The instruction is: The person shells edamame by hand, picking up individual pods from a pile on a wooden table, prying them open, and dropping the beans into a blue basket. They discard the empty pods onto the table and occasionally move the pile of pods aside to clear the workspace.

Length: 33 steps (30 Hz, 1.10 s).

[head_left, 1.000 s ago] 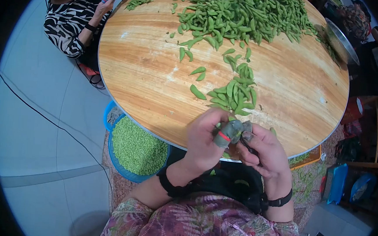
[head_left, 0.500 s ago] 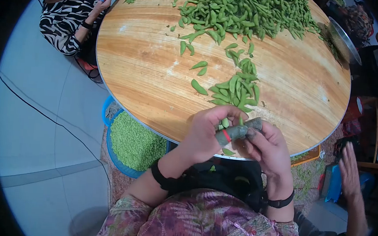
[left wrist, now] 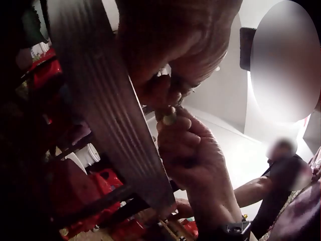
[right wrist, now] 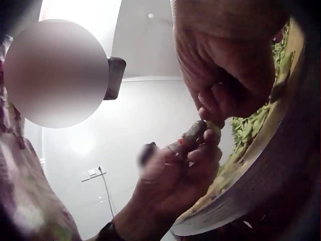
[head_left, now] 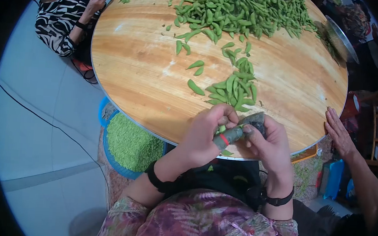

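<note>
In the head view, my left hand [head_left: 202, 134] pinches a green soybean pod [head_left: 222, 128] above the table's near edge. Its thumb wears a grey-green finger cover [head_left: 234, 135] with a red band. Facing it, my right hand [head_left: 277, 144] has curled fingers and a grey covering [head_left: 255, 119] at the fingertips. Both sets of fingertips meet around the pod, largely hidden by the fingers. The right wrist view shows a greenish piece [right wrist: 214, 128] where they meet. Several loose pods [head_left: 232, 92] lie just beyond the hands.
A large pod heap [head_left: 244, 12] covers the far side of the round wooden table [head_left: 135, 70]. Shelled beans fill a blue basin [head_left: 130, 174] on the floor at left. Another person's hand [head_left: 340, 133] touches the table's right edge; a person in a striped top [head_left: 66, 17] sits at left.
My right hand has shifted slightly right, and its grey fingertip covering shows more. Another person's hand has entered from the right and reached the table edge. The view has shifted a little.
</note>
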{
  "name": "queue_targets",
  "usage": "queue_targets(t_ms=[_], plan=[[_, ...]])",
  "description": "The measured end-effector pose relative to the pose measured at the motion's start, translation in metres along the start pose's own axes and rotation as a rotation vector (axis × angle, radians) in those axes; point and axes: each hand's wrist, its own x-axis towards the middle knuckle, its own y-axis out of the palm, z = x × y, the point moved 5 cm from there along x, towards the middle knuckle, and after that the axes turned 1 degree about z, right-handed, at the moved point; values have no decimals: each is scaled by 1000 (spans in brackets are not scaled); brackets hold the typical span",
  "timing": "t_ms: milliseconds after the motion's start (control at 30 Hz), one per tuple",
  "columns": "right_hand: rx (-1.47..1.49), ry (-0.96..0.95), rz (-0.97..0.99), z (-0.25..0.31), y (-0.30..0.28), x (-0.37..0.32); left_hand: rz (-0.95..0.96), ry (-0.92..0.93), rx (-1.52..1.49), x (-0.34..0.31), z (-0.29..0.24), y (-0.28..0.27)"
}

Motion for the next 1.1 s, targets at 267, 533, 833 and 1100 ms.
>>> queue_targets(t_ms=[267,533,833,1100], plan=[[-634,-540,-480,24,0,-12,309,-300,-325,-21,6,18],[-337,-375,-338,12,19,-19,185,-419,-929,-19,19,28],[-426,-211,189,20,-13,-7,196,-271,-646,-15,18,-5],[-1385,-541,-328,19,7,20,10,-160,-545,-12,22,-11]])
